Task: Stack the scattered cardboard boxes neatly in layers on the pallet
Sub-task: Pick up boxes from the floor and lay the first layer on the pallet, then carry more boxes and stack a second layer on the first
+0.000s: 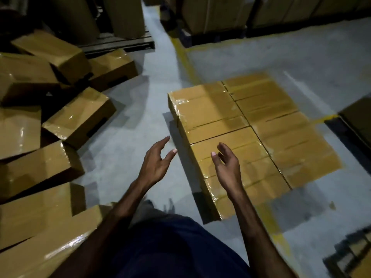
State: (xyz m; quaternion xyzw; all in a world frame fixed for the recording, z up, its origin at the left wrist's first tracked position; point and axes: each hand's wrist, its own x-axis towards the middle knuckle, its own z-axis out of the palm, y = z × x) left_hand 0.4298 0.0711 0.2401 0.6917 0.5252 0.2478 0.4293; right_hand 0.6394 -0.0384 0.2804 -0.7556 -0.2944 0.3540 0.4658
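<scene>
Hovering empty, fingers loose, left hand (155, 163) and right hand (225, 167) over taped boxes (251, 125) (no legible print).

**Where we find things lying**

To our left, scattered boxes (60, 125) lie tumbled on the floor (140, 121), some leaning on each other. Ahead and right, a flat layer of boxes (251, 133) sits edge to edge. Behind both, loaded pallets (216, 19) flank an aisle. Our left hand (156, 163) hovers over floor, our right hand (226, 169) above the layer's near box.

Cardboard boxes (230, 125) (glossy clear tape on top) on matt concrete floor (140, 109).
</scene>
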